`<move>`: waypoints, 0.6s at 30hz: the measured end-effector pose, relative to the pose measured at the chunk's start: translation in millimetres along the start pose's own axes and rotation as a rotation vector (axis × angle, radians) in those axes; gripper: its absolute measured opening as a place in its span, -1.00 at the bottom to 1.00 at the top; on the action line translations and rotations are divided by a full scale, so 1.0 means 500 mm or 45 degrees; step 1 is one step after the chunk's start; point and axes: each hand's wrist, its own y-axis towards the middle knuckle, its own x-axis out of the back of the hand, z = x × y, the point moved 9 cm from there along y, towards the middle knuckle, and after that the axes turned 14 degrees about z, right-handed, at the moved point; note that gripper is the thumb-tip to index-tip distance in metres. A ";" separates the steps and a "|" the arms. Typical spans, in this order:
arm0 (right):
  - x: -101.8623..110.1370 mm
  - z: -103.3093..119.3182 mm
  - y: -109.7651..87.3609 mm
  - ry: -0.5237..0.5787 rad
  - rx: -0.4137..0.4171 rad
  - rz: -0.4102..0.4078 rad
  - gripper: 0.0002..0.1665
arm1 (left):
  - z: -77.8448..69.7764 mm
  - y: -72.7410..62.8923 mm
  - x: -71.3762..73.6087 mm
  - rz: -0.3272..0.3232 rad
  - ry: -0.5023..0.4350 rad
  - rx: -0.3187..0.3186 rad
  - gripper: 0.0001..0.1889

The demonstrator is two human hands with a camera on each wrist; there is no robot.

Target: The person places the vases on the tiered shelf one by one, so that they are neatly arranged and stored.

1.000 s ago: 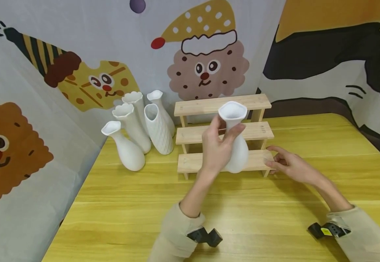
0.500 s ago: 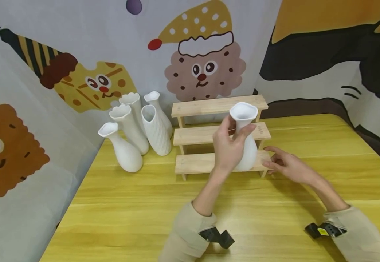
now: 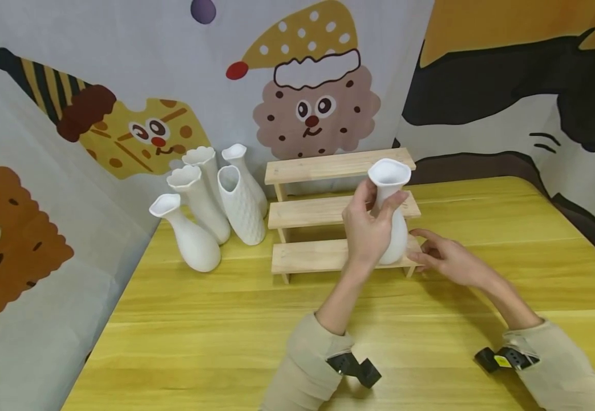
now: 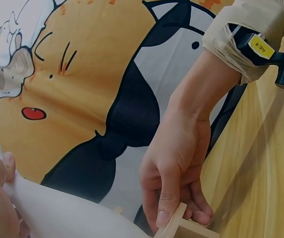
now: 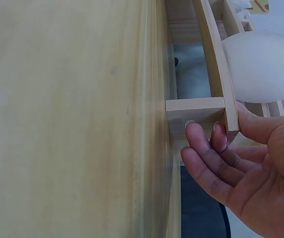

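My left hand (image 3: 371, 231) grips a white vase (image 3: 396, 242) by its narrow neck, thumb on the near side. Its flared, wavy mouth faces up, and its rounded base is right at the lowest step near the right end. The light wooden three-step stand (image 3: 304, 257) sits on the table against the backdrop. At its right end my right hand (image 3: 448, 260) pinches the lowest board. In the right wrist view, the thumb is on top of that board (image 5: 220, 74) and the curled fingers are underneath, with the vase's white body (image 5: 263, 67) close above.
Several white vases stand grouped left of the stand: a smooth one (image 3: 194, 245) in front, a textured one (image 3: 243, 211) and scalloped-mouth ones (image 3: 202, 205) behind. A cartoon-printed cloth (image 3: 148, 51) hangs behind the yellow wooden table (image 3: 199, 331).
My left hand has carried the vase rightward along the stand and slightly back, over the right part of the lowest step. My right hand keeps its hold on the board's end.
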 end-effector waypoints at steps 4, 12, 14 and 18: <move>0.000 -0.001 0.000 0.008 -0.008 0.001 -0.28 | 0.002 0.003 -0.007 -0.006 -0.012 0.013 -0.65; 0.002 -0.002 -0.001 -0.028 -0.044 -0.008 -0.26 | 0.001 0.007 -0.018 0.028 0.066 0.035 -0.65; 0.001 0.002 -0.001 -0.033 -0.044 -0.008 -0.25 | 0.002 0.008 -0.020 0.047 0.079 0.035 -0.66; 0.001 0.004 -0.001 -0.041 -0.052 -0.011 -0.25 | 0.005 0.012 -0.024 0.089 0.088 0.039 -0.67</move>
